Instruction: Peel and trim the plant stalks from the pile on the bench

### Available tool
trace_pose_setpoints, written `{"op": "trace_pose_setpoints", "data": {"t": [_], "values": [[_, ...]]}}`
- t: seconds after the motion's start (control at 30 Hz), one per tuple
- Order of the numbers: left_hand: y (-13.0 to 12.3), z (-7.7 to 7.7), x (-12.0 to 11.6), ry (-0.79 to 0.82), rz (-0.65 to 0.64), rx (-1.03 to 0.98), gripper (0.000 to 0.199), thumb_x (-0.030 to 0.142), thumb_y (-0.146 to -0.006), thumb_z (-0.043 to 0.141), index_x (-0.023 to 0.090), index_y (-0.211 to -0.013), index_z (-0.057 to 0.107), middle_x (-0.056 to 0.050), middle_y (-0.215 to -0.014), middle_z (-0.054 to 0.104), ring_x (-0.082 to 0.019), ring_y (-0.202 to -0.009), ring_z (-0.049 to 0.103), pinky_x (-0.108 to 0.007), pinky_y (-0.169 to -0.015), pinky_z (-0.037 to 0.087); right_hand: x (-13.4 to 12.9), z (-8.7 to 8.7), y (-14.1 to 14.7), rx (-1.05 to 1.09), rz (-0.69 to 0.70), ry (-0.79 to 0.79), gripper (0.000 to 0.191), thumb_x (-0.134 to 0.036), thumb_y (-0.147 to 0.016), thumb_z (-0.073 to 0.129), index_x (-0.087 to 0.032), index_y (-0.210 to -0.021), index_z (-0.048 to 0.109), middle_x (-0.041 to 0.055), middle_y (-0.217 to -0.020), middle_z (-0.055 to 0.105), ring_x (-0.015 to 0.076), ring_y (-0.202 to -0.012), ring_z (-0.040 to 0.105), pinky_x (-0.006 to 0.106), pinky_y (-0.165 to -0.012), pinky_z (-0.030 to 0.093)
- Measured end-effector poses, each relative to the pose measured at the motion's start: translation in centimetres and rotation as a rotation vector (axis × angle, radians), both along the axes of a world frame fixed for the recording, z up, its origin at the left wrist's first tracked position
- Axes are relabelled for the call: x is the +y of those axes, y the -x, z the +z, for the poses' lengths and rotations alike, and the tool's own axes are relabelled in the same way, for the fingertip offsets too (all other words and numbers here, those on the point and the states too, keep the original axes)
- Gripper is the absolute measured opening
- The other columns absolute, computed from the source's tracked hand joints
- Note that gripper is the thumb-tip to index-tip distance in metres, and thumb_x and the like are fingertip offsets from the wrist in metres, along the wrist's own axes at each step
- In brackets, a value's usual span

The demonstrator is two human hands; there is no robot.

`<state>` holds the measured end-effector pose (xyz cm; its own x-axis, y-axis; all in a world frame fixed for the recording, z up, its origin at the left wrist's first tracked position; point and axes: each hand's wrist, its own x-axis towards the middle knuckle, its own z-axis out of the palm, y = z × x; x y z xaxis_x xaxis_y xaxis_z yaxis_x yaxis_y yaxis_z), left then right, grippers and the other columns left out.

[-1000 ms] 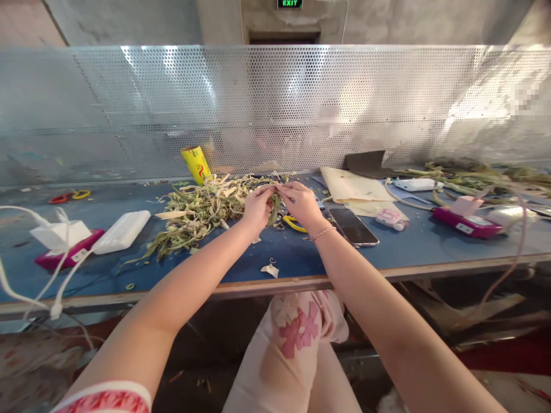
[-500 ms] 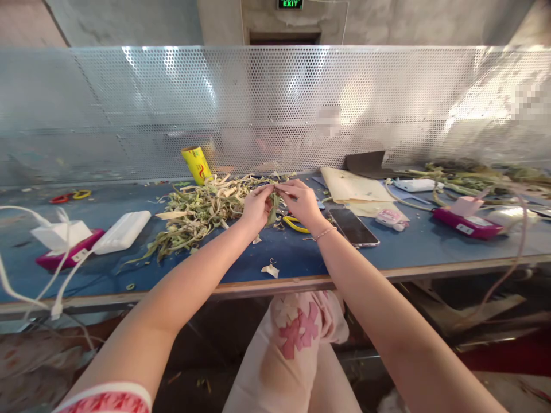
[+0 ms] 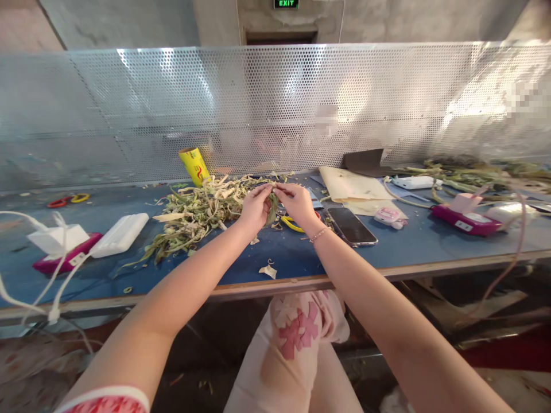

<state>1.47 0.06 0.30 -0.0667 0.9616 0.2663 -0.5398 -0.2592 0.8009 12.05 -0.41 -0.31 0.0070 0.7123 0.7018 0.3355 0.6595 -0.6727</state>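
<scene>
Fingertip to fingertip, my left hand (image 3: 255,207) and my right hand (image 3: 296,203) pinch a green dried leaf (image 3: 272,207) that hangs between them over the bench. Both hands are closed on it, and the fingers cover its upper end. Just left of my left hand lies a heap of dried leaves and stalks (image 3: 202,209). Beneath my right hand are yellow-handled scissors (image 3: 291,222), partly covered. A dark-screened phone (image 3: 352,226) lies to the right of my right wrist.
A yellow tube (image 3: 194,166) leans behind the heap. On the left are a magenta power strip (image 3: 64,258), a white power bank (image 3: 120,234) and red-and-yellow scissors (image 3: 69,199). At right lie paper sheets (image 3: 348,186), another magenta strip (image 3: 465,222) and plant stalks (image 3: 460,175). A perforated metal screen (image 3: 275,109) rises behind.
The view has shifted slightly. My hands stay at the same spot with the leaf between them; my right fingers have moved a little at its upper end.
</scene>
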Motion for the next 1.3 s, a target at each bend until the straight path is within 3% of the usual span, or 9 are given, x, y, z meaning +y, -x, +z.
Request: {"op": "trace_pose_setpoints", "data": {"t": [0.2, 0.43, 0.7, 1.07, 1.3], "values": [[0.2, -0.1, 0.3, -0.039, 0.039, -0.007, 0.007, 0.013, -0.061, 0.065, 0.016, -0.066, 0.062, 0.0, -0.066, 0.062, -0.009, -0.062, 0.057, -0.025, -0.062, 0.046, 0.4, -0.8, 1.4, -0.017, 0.011, 0.041, 0.043, -0.023, -0.07, 0.058, -0.016, -0.112, 0.057, 0.012, -0.11, 0.058, 0.0187, -0.096, 0.057, 0.03, -0.076, 0.051], [0.1, -0.2, 0.4, -0.093, 0.085, 0.021, 0.008, 0.016, -0.058, 0.067, 0.017, -0.064, 0.062, 0.001, -0.062, 0.06, -0.007, -0.056, 0.053, -0.02, -0.053, 0.042, 0.2, -0.8, 1.6, -0.035, -0.056, 0.05, 0.04, -0.015, -0.073, 0.052, -0.014, -0.113, 0.057, 0.0112, -0.109, 0.062, 0.0197, -0.096, 0.06, 0.034, -0.085, 0.047], [0.0, 0.1, 0.0, -0.129, 0.185, 0.08, 0.006, 0.014, -0.058, 0.065, 0.018, -0.062, 0.063, 0.001, -0.064, 0.062, -0.008, -0.063, 0.054, -0.022, -0.062, 0.043, -0.2, -0.7, 1.4, -0.035, -0.079, -0.037, 0.029, -0.021, -0.079, 0.048, -0.019, -0.103, 0.064, 0.0062, -0.102, 0.066, 0.0197, -0.092, 0.061, 0.034, -0.083, 0.046], [0.5, 0.8, -0.6, -0.216, 0.269, 0.351, 0.008, 0.02, -0.059, 0.068, 0.016, -0.065, 0.065, -0.002, -0.066, 0.064, -0.012, -0.065, 0.057, -0.026, -0.068, 0.045, -0.4, -0.8, 0.9, -0.095, -0.056, -0.178, 0.032, -0.027, -0.084, 0.04, -0.019, -0.106, 0.063, 0.0095, -0.095, 0.064, 0.0166, -0.086, 0.058, 0.031, -0.08, 0.046], [0.5, -0.1, -0.4, -0.335, 0.398, 0.391, 0.012, 0.028, -0.065, 0.064, 0.017, -0.065, 0.063, -0.001, -0.065, 0.063, -0.011, -0.065, 0.057, -0.024, -0.066, 0.044, -0.4, -0.8, 1.2, -0.091, -0.061, -0.196, 0.033, -0.031, -0.084, 0.041, -0.019, -0.105, 0.063, 0.0098, -0.093, 0.064, 0.0167, -0.084, 0.058, 0.03, -0.079, 0.046]]}}
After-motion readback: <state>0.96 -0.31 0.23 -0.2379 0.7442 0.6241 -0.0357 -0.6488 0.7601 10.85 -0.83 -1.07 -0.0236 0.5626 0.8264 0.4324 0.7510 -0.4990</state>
